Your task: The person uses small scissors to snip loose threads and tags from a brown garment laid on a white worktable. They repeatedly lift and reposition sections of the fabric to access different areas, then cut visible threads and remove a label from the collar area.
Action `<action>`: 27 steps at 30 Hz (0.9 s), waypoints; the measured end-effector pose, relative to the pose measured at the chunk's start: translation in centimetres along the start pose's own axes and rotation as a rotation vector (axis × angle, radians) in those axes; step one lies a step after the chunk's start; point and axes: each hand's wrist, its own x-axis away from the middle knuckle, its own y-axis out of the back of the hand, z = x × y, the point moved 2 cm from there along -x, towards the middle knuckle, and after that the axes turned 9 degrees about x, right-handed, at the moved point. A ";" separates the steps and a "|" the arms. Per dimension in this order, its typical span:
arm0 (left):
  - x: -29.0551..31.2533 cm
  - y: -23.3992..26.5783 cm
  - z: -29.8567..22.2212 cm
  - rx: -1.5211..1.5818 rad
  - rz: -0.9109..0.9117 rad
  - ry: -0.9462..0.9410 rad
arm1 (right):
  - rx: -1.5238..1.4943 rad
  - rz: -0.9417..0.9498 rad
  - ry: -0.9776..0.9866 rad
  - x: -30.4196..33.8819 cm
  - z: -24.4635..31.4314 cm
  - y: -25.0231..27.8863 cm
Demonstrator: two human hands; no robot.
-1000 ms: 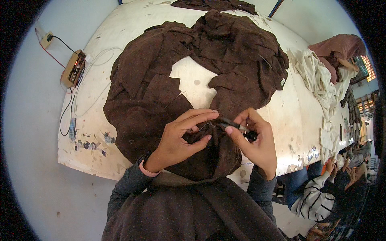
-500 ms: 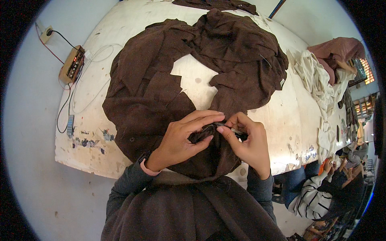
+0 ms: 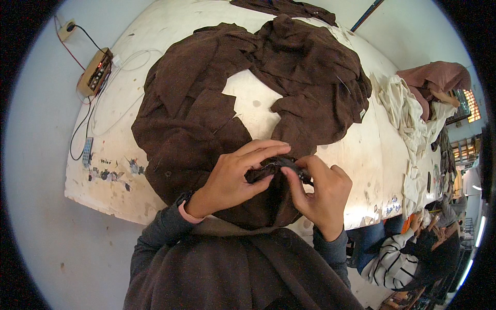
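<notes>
A large dark brown garment [image 3: 181,119] lies bunched in a ring over the pale table, its near part under both my hands. At its near edge my left hand [image 3: 225,181] is closed, thumb and fingers around a gathered dark fold [image 3: 266,169] of the cloth. Just to the right, my right hand [image 3: 326,194] pinches the end of the same fold between thumb and forefinger. A small shiny bit shows by the right fingers, mostly hidden; I cannot make out what it is. The fingertips of both hands nearly meet.
The worn white table [image 3: 361,170] carries a wooden-cased electric box [image 3: 94,72] with cables and a grey remote [image 3: 88,149] on the left. Another brown cloth [image 3: 289,9] lies at the far edge. Cream cloth [image 3: 408,129] and people, one in striped sleeves [image 3: 392,263], are on the right.
My right hand has turned slightly and shifted a little to the right and down. The shiny strip between its fingers shows less. My left hand keeps its grip on the fold.
</notes>
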 end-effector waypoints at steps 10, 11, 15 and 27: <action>-0.3 -0.5 0.0 0.078 -0.032 -0.019 | -0.839 0.207 -0.267 0.5 -1.3 -4.7; -0.3 -0.5 0.0 0.064 -0.049 -0.040 | -1.011 0.193 -0.386 0.7 -1.4 -5.3; -0.1 -0.6 1.1 0.073 -0.058 -0.076 | -1.308 0.098 -0.663 1.3 -2.4 -5.9; -0.2 -0.4 1.1 0.129 -0.139 0.072 | -0.328 -0.128 -0.089 2.5 -0.9 -0.1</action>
